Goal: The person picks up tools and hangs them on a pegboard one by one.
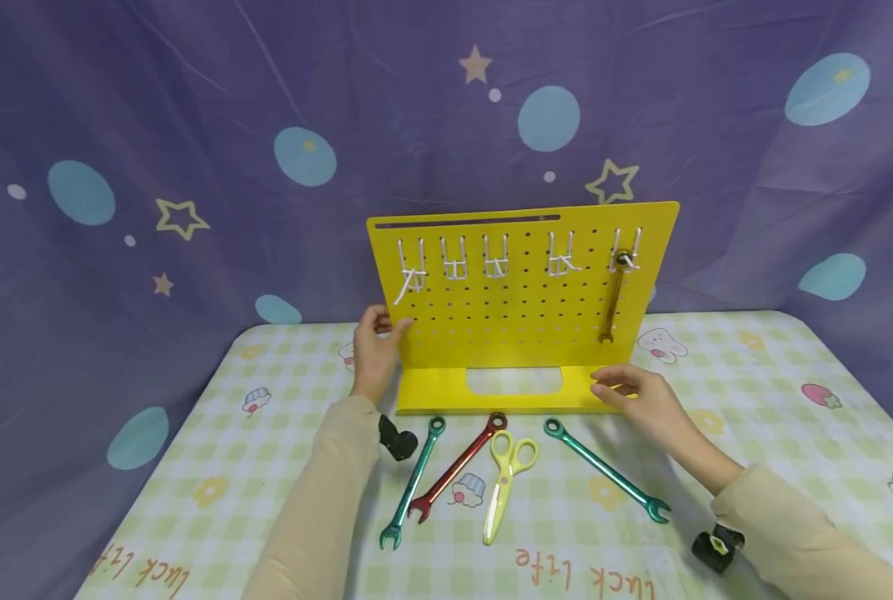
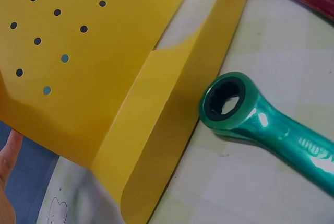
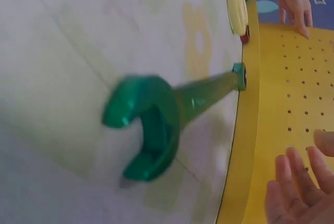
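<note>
My left hand point(image 1: 377, 354) grips the left edge of a yellow pegboard point(image 1: 491, 354), the thumb over its front face. In the right wrist view, my right hand point(image 3: 300, 192) has its fingers loosely bent and holds nothing. It hovers by the right end of the board's base. On the rightmost white hook point(image 1: 617, 242) hangs a combination wrench point(image 1: 613, 304), ring end up. Below the board lie a green wrench point(image 1: 413, 483), a red wrench point(image 1: 457, 468), yellow scissors point(image 1: 502, 483) and another green wrench point(image 1: 607, 471).
Several more white double hooks point(image 1: 455, 268) run along the board's upper part. The checked tablecloth point(image 1: 288, 500) covers the table, and a purple patterned curtain point(image 1: 416, 100) hangs behind it. Near the board's front lip point(image 2: 156, 145) lies the left green wrench's ring end.
</note>
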Demonstrator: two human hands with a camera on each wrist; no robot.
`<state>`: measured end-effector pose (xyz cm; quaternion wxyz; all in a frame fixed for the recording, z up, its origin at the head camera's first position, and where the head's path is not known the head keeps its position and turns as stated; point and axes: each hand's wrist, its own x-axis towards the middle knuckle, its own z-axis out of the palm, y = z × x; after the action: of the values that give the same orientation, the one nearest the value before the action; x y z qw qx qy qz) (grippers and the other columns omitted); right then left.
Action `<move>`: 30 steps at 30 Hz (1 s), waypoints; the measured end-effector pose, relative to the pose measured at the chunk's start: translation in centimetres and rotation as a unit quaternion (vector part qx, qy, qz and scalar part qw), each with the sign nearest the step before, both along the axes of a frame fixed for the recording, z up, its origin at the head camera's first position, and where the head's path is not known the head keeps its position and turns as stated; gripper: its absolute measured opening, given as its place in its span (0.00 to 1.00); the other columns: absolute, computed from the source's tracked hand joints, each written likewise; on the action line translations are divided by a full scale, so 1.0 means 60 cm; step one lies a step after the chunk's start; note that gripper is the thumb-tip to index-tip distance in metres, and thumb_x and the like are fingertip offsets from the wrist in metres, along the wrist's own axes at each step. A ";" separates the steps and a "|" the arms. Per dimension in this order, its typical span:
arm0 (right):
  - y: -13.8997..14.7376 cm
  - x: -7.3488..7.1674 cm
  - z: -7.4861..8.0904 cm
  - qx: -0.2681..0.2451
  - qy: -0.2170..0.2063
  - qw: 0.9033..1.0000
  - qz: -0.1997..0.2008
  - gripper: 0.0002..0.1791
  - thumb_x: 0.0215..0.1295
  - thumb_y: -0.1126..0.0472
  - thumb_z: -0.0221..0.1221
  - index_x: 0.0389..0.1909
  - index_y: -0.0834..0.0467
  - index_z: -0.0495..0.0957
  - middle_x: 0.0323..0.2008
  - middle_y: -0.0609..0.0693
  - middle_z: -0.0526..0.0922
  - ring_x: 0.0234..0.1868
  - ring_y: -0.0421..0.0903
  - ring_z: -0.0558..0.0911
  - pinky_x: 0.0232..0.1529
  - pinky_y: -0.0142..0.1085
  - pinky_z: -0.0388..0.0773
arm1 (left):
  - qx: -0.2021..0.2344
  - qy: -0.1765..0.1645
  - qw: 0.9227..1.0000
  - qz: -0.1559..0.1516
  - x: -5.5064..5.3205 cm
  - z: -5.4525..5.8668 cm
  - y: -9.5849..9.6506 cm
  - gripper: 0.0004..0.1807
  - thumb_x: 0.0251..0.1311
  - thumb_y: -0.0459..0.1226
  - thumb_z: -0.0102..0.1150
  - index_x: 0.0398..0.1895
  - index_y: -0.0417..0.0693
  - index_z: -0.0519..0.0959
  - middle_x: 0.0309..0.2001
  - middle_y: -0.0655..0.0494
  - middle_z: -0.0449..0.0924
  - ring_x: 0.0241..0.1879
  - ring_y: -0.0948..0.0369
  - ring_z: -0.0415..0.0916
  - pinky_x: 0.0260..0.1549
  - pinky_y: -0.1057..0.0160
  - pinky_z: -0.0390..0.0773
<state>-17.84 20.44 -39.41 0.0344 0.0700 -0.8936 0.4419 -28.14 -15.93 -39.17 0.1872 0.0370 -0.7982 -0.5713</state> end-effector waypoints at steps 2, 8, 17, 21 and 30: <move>-0.004 0.005 -0.003 0.007 -0.006 1.000 0.015 0.14 0.68 0.60 0.63 0.48 0.66 0.82 0.46 0.59 0.85 0.43 0.53 0.82 0.44 0.40 0.78 | 0.000 0.002 1.000 0.000 0.000 0.000 0.000 0.16 0.63 0.38 0.65 0.48 0.39 0.74 0.44 0.46 0.75 0.46 0.52 0.72 0.48 0.57 0.73; -0.014 0.022 -0.007 0.000 -0.044 0.997 0.065 0.12 0.67 0.62 0.63 0.46 0.66 0.81 0.41 0.57 0.85 0.39 0.50 0.83 0.38 0.40 0.79 | 0.004 0.013 1.000 -0.003 0.000 0.002 -0.001 0.15 0.62 0.38 0.66 0.47 0.39 0.75 0.42 0.46 0.75 0.45 0.52 0.72 0.48 0.58 0.73; -0.015 0.033 -0.018 0.030 -0.093 0.991 0.091 0.10 0.65 0.62 0.64 0.45 0.62 0.82 0.36 0.49 0.83 0.34 0.44 0.79 0.33 0.35 0.77 | 0.006 0.014 1.000 -0.006 0.000 0.002 0.000 0.15 0.63 0.36 0.66 0.47 0.38 0.75 0.43 0.45 0.75 0.44 0.52 0.72 0.48 0.58 0.73; -0.010 0.040 -0.025 0.036 -0.092 0.988 0.119 0.09 0.64 0.63 0.66 0.43 0.61 0.82 0.33 0.47 0.81 0.33 0.44 0.78 0.33 0.34 0.77 | 0.007 0.006 1.000 -0.005 0.000 0.001 0.002 0.15 0.63 0.36 0.66 0.47 0.38 0.75 0.43 0.44 0.75 0.45 0.52 0.72 0.49 0.58 0.73; -0.005 0.054 -0.027 0.066 -0.097 0.984 0.132 0.09 0.58 0.63 0.70 0.37 0.59 0.81 0.26 0.44 0.76 0.27 0.42 0.74 0.30 0.32 0.72 | 0.004 -0.002 1.000 -0.003 0.000 -0.001 0.000 0.16 0.63 0.38 0.66 0.47 0.39 0.75 0.44 0.45 0.75 0.46 0.51 0.72 0.48 0.57 0.73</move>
<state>-14.59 20.14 -41.03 -0.1158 0.1461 -0.9028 0.3875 -28.13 -15.93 -39.22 0.1840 0.0366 -0.7964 -0.5749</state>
